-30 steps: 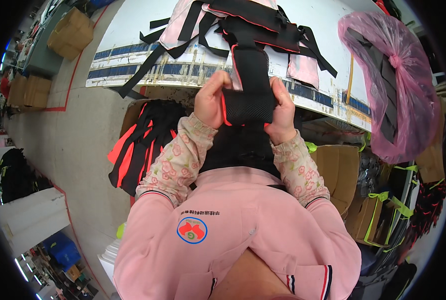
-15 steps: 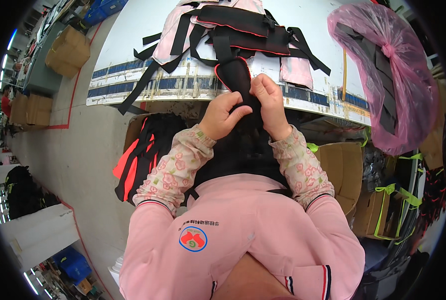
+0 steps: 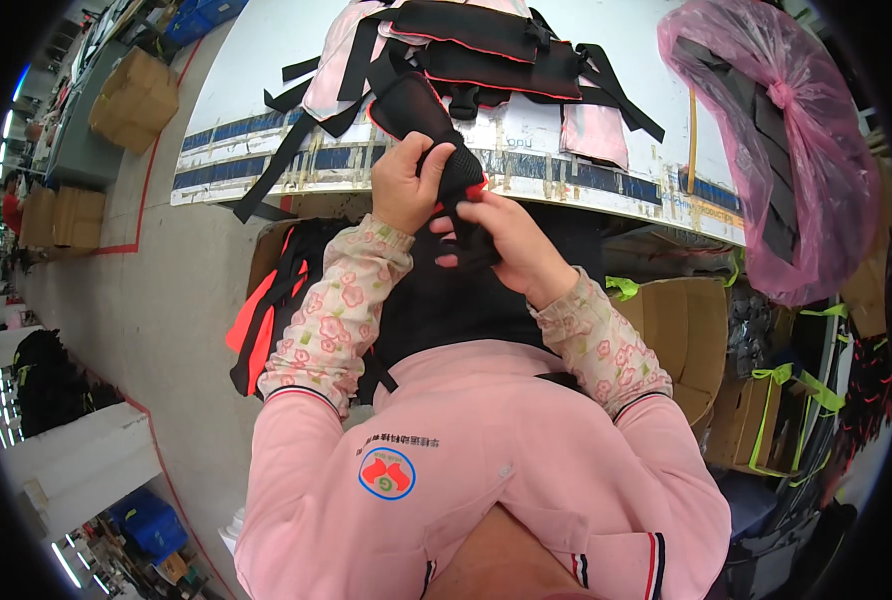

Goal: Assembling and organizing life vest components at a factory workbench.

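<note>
Just over the table's front edge I hold a black padded strap with red edging. My left hand is closed around the padded part, its thumb on top. At the pad's lower end my right hand grips black webbing that hangs there, partly hidden by the fingers. Beyond the hands, more black padded straps with red piping lie on the table together with pale pink fabric panels and loose black webbing. A black buckle lies beside the pad.
The white table has taped, worn blue stripes along its front. A pink plastic bag with dark pieces stands at its right. Black and red pieces hang below on the left. A cardboard box sits below right; others stand across the aisle.
The padded strap has swung to the left and tilted, its red-edged lower end now showing. My left hand has moved up and left onto the pad; the right has come down to the webbing.
</note>
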The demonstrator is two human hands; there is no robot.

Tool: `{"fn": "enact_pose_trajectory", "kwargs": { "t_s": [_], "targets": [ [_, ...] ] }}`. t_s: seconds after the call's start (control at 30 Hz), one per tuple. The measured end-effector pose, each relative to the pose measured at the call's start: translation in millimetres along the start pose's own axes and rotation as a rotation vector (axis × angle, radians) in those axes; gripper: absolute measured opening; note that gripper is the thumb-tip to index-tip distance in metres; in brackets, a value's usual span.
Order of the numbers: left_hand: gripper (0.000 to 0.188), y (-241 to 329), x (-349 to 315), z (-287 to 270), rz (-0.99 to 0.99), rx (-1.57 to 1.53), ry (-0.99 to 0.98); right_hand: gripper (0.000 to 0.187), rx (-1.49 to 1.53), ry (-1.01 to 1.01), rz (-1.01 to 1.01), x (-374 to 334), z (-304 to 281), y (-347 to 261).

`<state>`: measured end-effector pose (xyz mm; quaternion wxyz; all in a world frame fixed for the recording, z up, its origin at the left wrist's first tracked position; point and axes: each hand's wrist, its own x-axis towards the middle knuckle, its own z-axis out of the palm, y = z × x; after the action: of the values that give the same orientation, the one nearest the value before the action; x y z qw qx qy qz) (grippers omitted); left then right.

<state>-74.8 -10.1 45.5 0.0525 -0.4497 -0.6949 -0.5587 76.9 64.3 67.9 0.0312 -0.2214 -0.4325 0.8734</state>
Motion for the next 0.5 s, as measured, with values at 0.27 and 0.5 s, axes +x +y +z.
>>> {"fn": "enact_pose_trajectory", "kwargs": {
  "t_s": [0.27,0.5],
  "targets": [
    [0.024,-37.2,22.5,-46.8,0.117,0.287,-0.010,0.029,-0.324,-0.105,0.034,-11.0,23.6,-3.1],
    [0.032,-117.3,30.4,-204.5,-0.195,0.529,0.239,0.029,-0.624,-0.487,0.164,-55.5,43.8,-11.8]
  ]
}}
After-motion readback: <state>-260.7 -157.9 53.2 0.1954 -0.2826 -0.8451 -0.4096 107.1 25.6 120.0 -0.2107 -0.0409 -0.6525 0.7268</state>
